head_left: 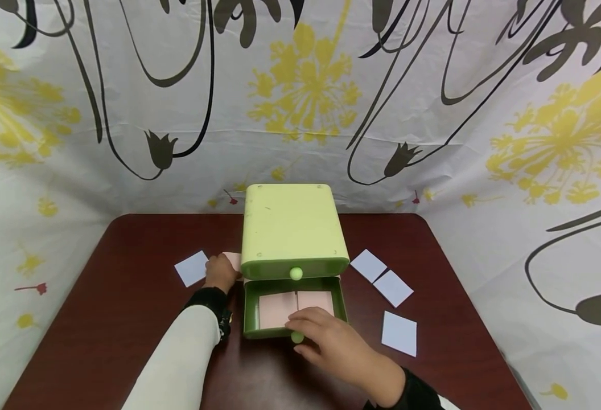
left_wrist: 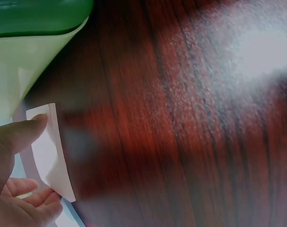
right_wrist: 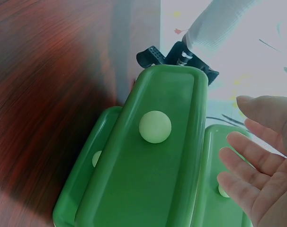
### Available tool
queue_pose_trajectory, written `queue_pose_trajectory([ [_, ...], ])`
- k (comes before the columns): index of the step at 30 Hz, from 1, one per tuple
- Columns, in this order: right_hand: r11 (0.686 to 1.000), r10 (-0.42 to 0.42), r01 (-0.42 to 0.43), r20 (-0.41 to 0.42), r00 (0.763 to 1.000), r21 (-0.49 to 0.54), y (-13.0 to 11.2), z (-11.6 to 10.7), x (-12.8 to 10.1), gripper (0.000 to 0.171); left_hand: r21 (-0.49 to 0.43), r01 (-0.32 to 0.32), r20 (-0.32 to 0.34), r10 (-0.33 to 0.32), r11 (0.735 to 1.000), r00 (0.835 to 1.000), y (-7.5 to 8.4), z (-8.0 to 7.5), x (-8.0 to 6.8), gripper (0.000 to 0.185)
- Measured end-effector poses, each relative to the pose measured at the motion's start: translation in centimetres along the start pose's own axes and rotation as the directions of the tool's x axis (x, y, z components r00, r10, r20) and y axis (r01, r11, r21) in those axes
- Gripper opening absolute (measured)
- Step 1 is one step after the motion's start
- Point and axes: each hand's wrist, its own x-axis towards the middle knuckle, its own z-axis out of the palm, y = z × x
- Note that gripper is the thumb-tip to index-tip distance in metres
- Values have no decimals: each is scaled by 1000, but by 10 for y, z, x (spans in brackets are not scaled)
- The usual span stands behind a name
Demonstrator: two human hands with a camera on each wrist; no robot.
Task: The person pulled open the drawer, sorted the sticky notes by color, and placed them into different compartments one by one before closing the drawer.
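On the table, a pale green drawer box (head_left: 292,225) has a green drawer (head_left: 251,310) pulled out at its front. Two pink paper squares (head_left: 277,310) lie side by side in that drawer. Beside the box's left side, my left hand (head_left: 221,273) pinches another pink paper square (left_wrist: 48,156), thumb on its face and fingers beneath. My right hand (head_left: 338,347) is over the drawer's front edge near its round knob (head_left: 297,337), holding nothing. In the right wrist view its fingers (right_wrist: 245,158) are spread loosely beside the drawer front (right_wrist: 148,175).
A light blue paper square (head_left: 192,268) lies left of my left hand. Several more lie to the right of the box, among them a blue square (head_left: 399,333) near my right forearm. Behind the dark red table (head_left: 141,245) hangs a patterned cloth (head_left: 300,114).
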Motion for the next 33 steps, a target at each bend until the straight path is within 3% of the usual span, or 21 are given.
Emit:
queue_pose_trajectory([
  [11, 1000, 4, -4, -37, 999, -10, 6, 1, -3, 38, -19, 50, 6, -50, 999, 999, -5, 7, 12, 72],
  [16, 1000, 3, -3, -53, 999, 3, 7, 1, -4, 39, -40, 61, 4, -61, 997, 998, -3, 7, 10, 65],
  [21, 1000, 9, -9, -62, 998, 6, 7, 1, -5, 39, -84, 71, -11, -72, 994, 997, 1, 6, 5, 57],
  [25, 1000, 20, -20, -63, 998, 1, 8, 1, -7, 39, -107, 73, -13, -74, 992, 997, 1, 7, 3, 60],
  [33, 999, 49, -50, -37, 998, -1, 8, -1, -11, 39, -242, 40, -28, -48, 969, 998, -7, 18, 5, 68],
])
